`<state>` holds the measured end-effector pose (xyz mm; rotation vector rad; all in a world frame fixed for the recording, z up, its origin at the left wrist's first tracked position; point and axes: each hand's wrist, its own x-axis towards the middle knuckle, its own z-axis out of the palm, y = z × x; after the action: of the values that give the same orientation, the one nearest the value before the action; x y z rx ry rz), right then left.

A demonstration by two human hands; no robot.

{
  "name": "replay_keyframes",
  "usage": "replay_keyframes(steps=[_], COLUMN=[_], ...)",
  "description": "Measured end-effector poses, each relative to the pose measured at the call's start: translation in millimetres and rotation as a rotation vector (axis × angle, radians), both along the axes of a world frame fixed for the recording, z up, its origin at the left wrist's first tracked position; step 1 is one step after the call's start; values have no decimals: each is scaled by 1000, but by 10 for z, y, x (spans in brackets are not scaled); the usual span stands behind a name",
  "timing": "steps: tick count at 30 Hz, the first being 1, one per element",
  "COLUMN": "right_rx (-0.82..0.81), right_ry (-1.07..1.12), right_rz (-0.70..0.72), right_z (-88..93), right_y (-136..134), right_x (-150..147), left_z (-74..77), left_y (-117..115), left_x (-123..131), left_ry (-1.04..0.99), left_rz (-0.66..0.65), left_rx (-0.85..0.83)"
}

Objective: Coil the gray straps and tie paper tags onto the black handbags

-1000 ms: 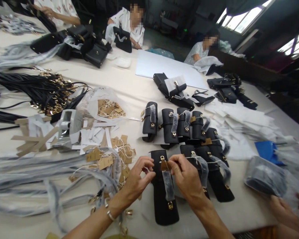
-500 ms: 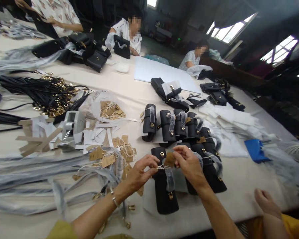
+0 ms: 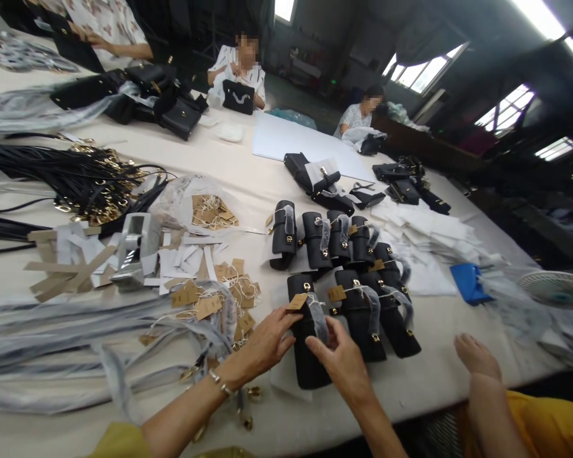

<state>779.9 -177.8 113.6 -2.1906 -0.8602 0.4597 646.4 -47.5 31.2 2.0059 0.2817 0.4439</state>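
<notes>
On the worktop [image 3: 267, 184]: my hands have dropped from the tag [image 3: 297, 302]; left hand [image 3: 267, 343] and right hand [image 3: 340, 359] now clasp the black pouch [image 3: 310, 343], tag tied.

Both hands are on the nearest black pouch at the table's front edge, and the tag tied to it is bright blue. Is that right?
Not quite. Both the left hand and the right hand are on the nearest black pouch by the front edge of the table, but its tag is brown card, not blue. The head view shows it at the pouch's top end.
</notes>
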Motion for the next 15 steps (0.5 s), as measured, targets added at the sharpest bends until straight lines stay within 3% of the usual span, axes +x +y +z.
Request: replay_keyframes(steps=[2,5,10,15], right_rx=[-46,-16,12,84], right_ry=[-109,-209,-172,-129], right_rz=[22,-73,-185,-234], right_z=[-217,-370,-411,-402], right_y=[-48,-11,71,145], right_x=[-66,-125,-185,-288], left_z=[-32,-99,-305,-681], left_y=[-4,-13,-26,-61], left_x=[-14,-64,-260,-511], left_ry=[6,30,266,484], left_rz=[6,5,7,-41], left_rx=[-5,25,263,496])
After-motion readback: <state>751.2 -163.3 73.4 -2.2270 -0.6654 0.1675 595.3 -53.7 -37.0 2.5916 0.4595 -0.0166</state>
